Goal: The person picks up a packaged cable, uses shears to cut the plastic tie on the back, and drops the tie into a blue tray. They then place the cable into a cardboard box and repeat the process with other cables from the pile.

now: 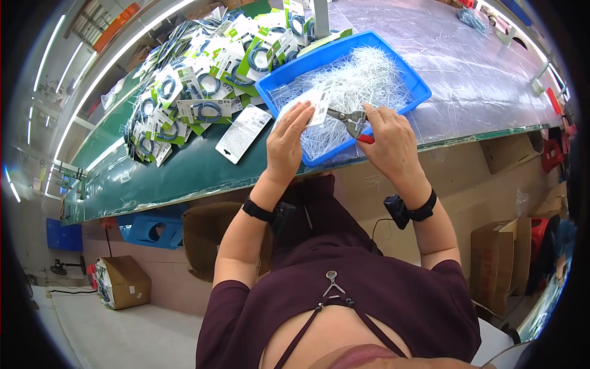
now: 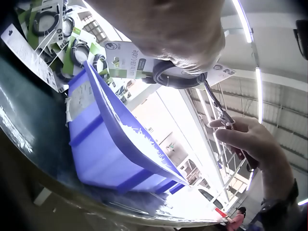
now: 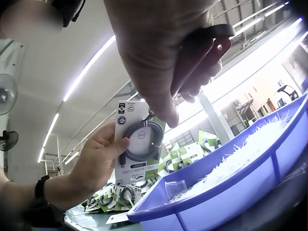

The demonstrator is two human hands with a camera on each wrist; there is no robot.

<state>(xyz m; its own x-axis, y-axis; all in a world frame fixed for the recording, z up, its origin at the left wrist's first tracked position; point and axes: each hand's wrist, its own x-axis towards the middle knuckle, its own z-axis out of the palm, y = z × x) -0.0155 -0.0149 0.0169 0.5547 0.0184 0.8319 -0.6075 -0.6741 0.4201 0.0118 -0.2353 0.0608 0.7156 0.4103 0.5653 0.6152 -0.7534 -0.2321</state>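
My left hand (image 1: pixel 286 141) pinches a carded USB-C cable (image 3: pixel 140 168), its thumb on the front of the card. A coiled grey cable (image 3: pixel 155 150) is fastened to that card. In my right hand (image 1: pixel 393 144) are flush cutters (image 1: pixel 353 120) with red handles, the fingers curled round the grips. Their tips reach the edge of the carded cable in the head view, and come up to the coil in the left wrist view. Both hands are over the near side of a blue bin (image 1: pixel 419 92), which holds a heap of thin white plastic strips (image 1: pixel 369 77).
A big pile of carded cables (image 1: pixel 209 86) covers the table's left part. One card lies face down (image 1: pixel 244 134) left of the bin. A metal post (image 1: pixel 321 18) stands behind the bin. The table's front edge (image 1: pixel 184 195) runs before me, with cardboard boxes (image 1: pixel 501 264) below.
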